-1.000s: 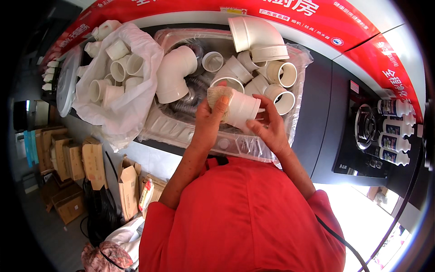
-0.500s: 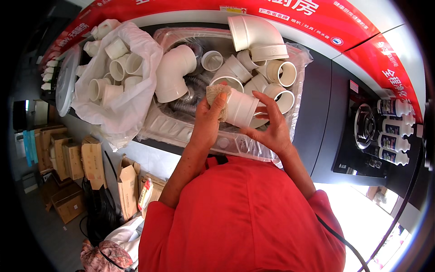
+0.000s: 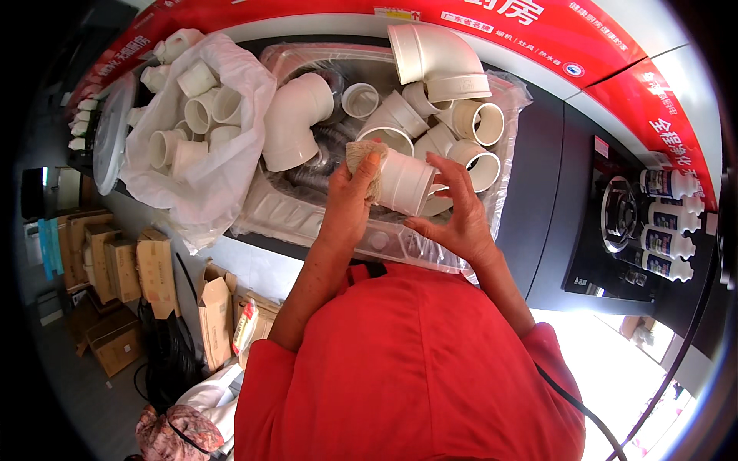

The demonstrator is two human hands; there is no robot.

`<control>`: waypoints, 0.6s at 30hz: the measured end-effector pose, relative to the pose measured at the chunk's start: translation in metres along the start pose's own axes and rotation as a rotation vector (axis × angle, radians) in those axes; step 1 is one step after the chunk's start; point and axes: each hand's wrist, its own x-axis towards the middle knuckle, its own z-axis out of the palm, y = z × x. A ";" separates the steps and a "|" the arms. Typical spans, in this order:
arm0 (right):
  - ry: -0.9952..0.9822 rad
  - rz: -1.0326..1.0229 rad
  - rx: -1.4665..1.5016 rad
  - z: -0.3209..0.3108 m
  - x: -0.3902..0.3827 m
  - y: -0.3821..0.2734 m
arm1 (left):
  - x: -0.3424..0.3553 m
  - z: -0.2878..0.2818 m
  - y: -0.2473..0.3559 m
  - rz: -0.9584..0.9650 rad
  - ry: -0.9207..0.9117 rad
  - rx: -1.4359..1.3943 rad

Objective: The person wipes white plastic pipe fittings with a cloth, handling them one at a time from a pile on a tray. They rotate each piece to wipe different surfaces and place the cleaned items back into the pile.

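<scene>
My left hand (image 3: 347, 201) presses a small tan cloth (image 3: 361, 157) against the side of a white plastic pipe fitting (image 3: 403, 182). My right hand (image 3: 453, 211) cups the same fitting from the right, fingers spread around its lower end. The fitting is held above a sink basin wrapped in clear plastic film (image 3: 307, 211). Several more white fittings (image 3: 461, 131) lie piled in the basin just behind it, among them a large elbow (image 3: 296, 123) to the left and another big elbow (image 3: 438, 54) at the back.
A white plastic bag (image 3: 207, 161) full of small white fittings sits to the left. A dark counter (image 3: 538, 177) runs right, with a row of small white bottles (image 3: 669, 223). Cardboard boxes (image 3: 123, 269) stand on the floor at lower left.
My right hand has slid from the top of the fitting down to its right side and opened its fingers. The left hand with the cloth stays on the fitting's left side.
</scene>
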 end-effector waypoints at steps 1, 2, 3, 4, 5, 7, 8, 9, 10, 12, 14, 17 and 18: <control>0.001 -0.011 -0.016 0.000 0.000 0.002 | 0.000 0.001 -0.001 0.006 0.001 -0.026; 0.010 0.026 0.032 0.002 -0.001 0.004 | -0.001 0.001 0.000 0.006 -0.012 0.018; 0.021 0.065 0.080 0.005 -0.004 0.006 | -0.003 0.003 0.002 0.005 -0.026 0.062; 0.031 0.103 0.128 0.007 -0.006 0.009 | -0.005 0.004 0.003 0.004 -0.039 0.106; 0.019 0.245 0.343 0.010 -0.007 0.013 | -0.006 0.005 0.004 0.015 -0.054 0.138; -0.011 0.525 0.778 0.013 -0.006 0.021 | -0.009 0.007 0.004 0.042 -0.078 0.205; -0.065 0.596 0.852 0.011 -0.006 0.023 | -0.010 0.006 0.004 0.049 -0.080 0.209; -0.118 0.667 0.926 0.010 -0.006 0.024 | -0.010 0.006 0.004 0.054 -0.084 0.211; -0.172 0.738 0.998 0.009 -0.006 0.025 | -0.010 0.006 0.004 0.059 -0.088 0.214; -0.140 0.550 0.813 0.008 -0.006 0.024 | -0.009 0.005 0.005 0.037 -0.079 0.173; -0.108 0.364 0.626 0.007 -0.007 0.024 | -0.006 0.002 0.005 0.014 -0.063 0.128; 0.033 0.051 0.030 0.004 0.001 0.001 | -0.004 0.000 0.003 0.003 -0.024 0.075; 0.009 0.035 0.023 0.003 0.000 0.002 | -0.004 0.000 0.002 0.007 -0.019 0.066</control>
